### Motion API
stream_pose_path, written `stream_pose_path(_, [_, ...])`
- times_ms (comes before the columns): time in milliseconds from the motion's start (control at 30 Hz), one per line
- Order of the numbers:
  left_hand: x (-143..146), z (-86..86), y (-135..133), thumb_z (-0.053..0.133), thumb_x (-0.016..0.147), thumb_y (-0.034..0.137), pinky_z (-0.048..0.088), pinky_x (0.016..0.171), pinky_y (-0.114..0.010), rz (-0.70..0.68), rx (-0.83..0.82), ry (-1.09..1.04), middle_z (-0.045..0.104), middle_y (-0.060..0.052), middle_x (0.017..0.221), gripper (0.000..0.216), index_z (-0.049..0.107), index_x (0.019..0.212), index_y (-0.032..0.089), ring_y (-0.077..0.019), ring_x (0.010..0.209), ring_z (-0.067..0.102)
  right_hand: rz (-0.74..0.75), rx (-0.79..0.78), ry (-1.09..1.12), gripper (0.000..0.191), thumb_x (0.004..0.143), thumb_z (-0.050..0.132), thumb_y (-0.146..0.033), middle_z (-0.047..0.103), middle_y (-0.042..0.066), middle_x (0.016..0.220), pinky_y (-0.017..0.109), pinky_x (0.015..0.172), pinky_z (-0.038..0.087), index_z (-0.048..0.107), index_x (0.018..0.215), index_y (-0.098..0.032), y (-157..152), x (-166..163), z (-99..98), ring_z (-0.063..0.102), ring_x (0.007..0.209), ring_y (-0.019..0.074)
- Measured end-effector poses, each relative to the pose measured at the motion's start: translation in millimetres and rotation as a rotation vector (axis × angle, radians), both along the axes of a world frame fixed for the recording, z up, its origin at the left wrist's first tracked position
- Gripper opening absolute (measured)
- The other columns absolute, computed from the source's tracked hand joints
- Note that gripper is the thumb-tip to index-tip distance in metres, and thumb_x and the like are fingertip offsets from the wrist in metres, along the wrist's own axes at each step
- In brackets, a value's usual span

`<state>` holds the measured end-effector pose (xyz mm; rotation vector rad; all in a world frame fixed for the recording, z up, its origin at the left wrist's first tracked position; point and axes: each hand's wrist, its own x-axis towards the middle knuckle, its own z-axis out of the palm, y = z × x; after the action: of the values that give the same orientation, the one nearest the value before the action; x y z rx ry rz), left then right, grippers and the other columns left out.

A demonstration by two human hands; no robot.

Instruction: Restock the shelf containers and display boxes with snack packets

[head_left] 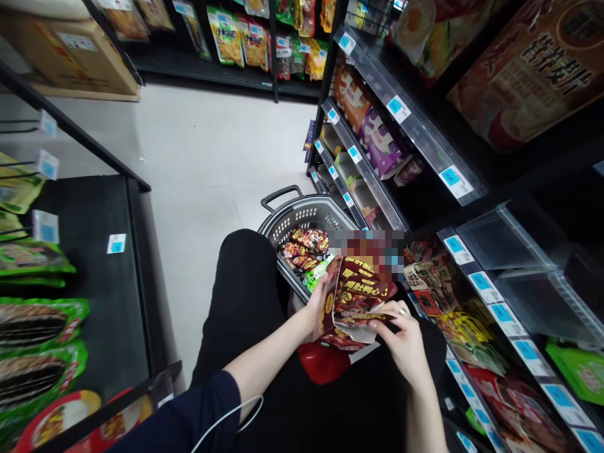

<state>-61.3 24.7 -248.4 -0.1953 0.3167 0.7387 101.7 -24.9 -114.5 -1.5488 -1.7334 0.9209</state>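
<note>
I crouch in a shop aisle. Both hands hold a stack of dark red and gold snack packets above my lap. My left hand grips the stack's left edge with the fingers curled round it. On the stack's lower right edge my right hand, a ring on one finger, pinches the front packet. A grey plastic shopping basket stands on the floor just beyond the hands and holds more of the same red packets plus a green one.
Black shelves with blue price tags line the right, holding snack bags and clear dividers. Left shelving carries green packets. A cardboard box sits far left. Pale floor runs ahead.
</note>
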Motion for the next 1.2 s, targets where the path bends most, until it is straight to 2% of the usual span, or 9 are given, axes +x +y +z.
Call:
stream_pose_path(133, [1.3,-7.9,-0.6,0.044,0.084,0.063,0.031,0.110,-0.044,-0.012,-0.015,-0.022,0.065,-0.015,0.121,0.076,0.044,0.140,0.011,-0.0307,0.119,0.057,-0.224,0.146,0.519,0.005,0.082,0.063,-0.031,0.060,-0.001,0.076,0.033,0.070,0.048,0.066,0.078,-0.028,-1.7,-4.6,15.0,0.059,0.078,0.0180])
stream_pose_path(233, [2.2,-9.8,-0.2,0.045,0.085,0.060,0.029,0.112,-0.044,0.020,-0.023,-0.041,0.063,-0.015,0.124,0.073,0.042,0.141,0.013,-0.0300,0.120,0.056,-0.317,0.111,0.858,0.014,0.085,0.056,-0.040,0.049,-0.005,0.064,0.025,0.043,0.042,0.054,0.079,-0.028,1.0,1.3,24.3,0.050,0.049,0.0116])
stream_pose_path(367, [2.2,-11.1,0.5,0.045,0.086,0.059,0.027,0.113,-0.045,0.016,-0.023,-0.090,0.061,-0.015,0.127,0.072,0.041,0.142,0.014,-0.0300,0.122,0.055,-0.160,0.073,1.019,0.028,0.076,0.065,-0.050,0.024,-0.014,0.045,0.024,0.025,0.018,0.048,0.083,-0.029,5.5,21.7,5.3,0.014,0.024,0.0064])
stream_pose_path(467, [1.3,-10.1,0.4,0.045,0.086,0.059,0.028,0.112,-0.044,0.026,-0.038,-0.055,0.062,-0.016,0.125,0.073,0.041,0.142,0.013,-0.0302,0.120,0.055,0.009,0.095,1.208,0.034,0.072,0.070,-0.050,0.025,-0.016,0.043,0.025,0.028,0.027,0.047,0.084,-0.028,7.1,33.5,-21.1,0.023,0.024,0.0082])
stream_pose_path(600, [0.9,-6.5,0.1,0.048,0.085,0.059,0.029,0.112,-0.044,0.033,-0.035,-0.029,0.062,-0.015,0.125,0.074,0.040,0.143,0.013,-0.0302,0.120,0.056,0.130,0.054,1.365,0.023,0.081,0.063,-0.044,0.031,-0.015,0.044,0.024,0.033,0.035,0.047,0.088,-0.028,5.5,43.1,-39.6,0.037,0.027,0.0107])
stream_pose_path(767, [0.8,-2.5,-0.1,0.047,0.085,0.059,0.029,0.112,-0.045,0.037,-0.033,-0.036,0.062,-0.016,0.125,0.073,0.041,0.142,0.013,-0.0308,0.119,0.057,-0.034,-0.029,1.154,0.024,0.081,0.058,-0.050,0.028,-0.014,0.042,0.025,0.027,0.026,0.053,0.086,-0.027,8.5,60.7,-34.3,0.021,0.023,0.0087])
stream_pose_path(900, [-0.5,3.2,-0.8,0.044,0.085,0.061,0.029,0.112,-0.048,0.011,-0.052,-0.014,0.062,-0.016,0.126,0.073,0.043,0.140,0.013,-0.0315,0.120,0.056,-0.409,-0.212,0.575,0.043,0.078,0.041,-0.064,0.041,-0.008,0.046,0.027,0.031,0.030,0.056,0.081,-0.023,17.8,69.6,-38.0,0.029,0.026,0.0095])
stream_pose_path(1033, [-1.4,11.3,-1.5,0.044,0.085,0.061,0.030,0.111,-0.047,0.031,-0.027,0.060,0.063,-0.014,0.125,0.070,0.046,0.139,0.015,-0.0316,0.120,0.056,-0.708,-0.230,0.128,0.038,0.078,0.046,-0.058,0.050,-0.003,0.053,0.028,0.043,0.040,0.053,0.076,-0.021,23.9,68.1,-70.4,0.050,0.044,0.0145])
stream_pose_path(1200, [-2.0,17.4,-1.4,0.041,0.085,0.065,0.033,0.108,-0.049,-0.006,-0.048,0.062,0.064,-0.014,0.123,0.074,0.047,0.138,0.014,-0.0324,0.117,0.058,-0.706,-0.322,-0.199,0.024,0.085,0.062,-0.037,0.058,-0.001,0.071,0.026,0.057,0.047,0.059,0.080,-0.015,35.4,51.5,-116.0,0.055,0.061,0.0113])
